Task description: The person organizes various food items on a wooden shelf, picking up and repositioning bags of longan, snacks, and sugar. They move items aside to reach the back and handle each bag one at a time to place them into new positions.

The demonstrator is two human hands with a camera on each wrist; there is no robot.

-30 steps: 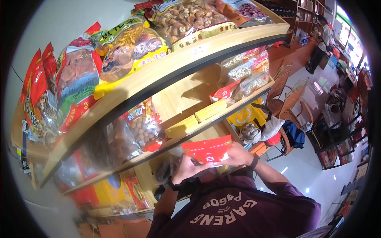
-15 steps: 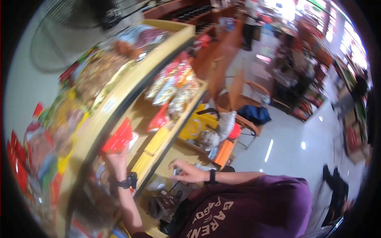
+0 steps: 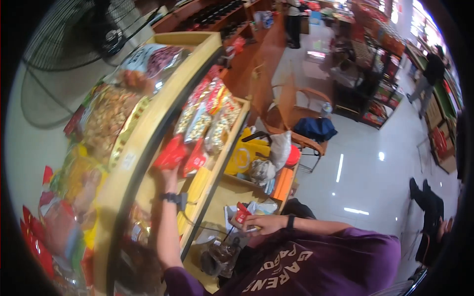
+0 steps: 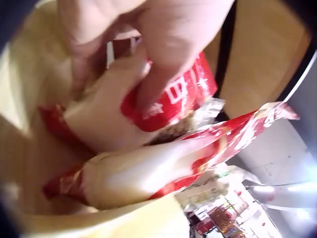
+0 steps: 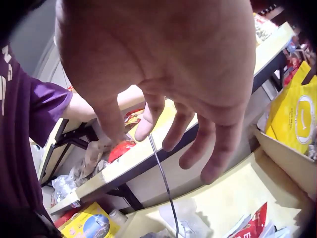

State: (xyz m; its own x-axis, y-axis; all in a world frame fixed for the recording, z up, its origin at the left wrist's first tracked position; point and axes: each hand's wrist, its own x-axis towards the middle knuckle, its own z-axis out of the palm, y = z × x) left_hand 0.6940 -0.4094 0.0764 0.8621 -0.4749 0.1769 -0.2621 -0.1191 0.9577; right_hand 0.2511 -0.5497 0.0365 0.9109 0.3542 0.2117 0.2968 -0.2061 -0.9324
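Note:
My left hand (image 3: 170,178) reaches into the middle shelf, holding a red-topped clear packet (image 3: 171,152) of something pale. Close up in the left wrist view, thumb and fingers of the left hand (image 4: 163,29) grip the packet's red printed top (image 4: 171,101). Beside it stands a similar packet (image 4: 133,178) with a red top and cream-coloured contents. My right hand (image 3: 266,223) hovers over the lower shelf; its fingers hang loosely with nothing in them in the right wrist view. A red-and-white packet (image 5: 255,223) lies on the shelf below that hand.
Yellow boxes (image 3: 198,185) line the middle shelf's front edge (image 3: 210,190). Bags of pale pieces (image 3: 219,126) stand farther along. Large food bags (image 3: 111,118) fill the top shelf. A yellow bag (image 3: 247,153) sits in a box on the lower shelf. A thin cable (image 5: 163,178) hangs below my right hand.
Both hands held the packet before my body; then the right hand let go. My left hand has carried the packet along the middle shelf beside the similar packet. The head view has swung right.

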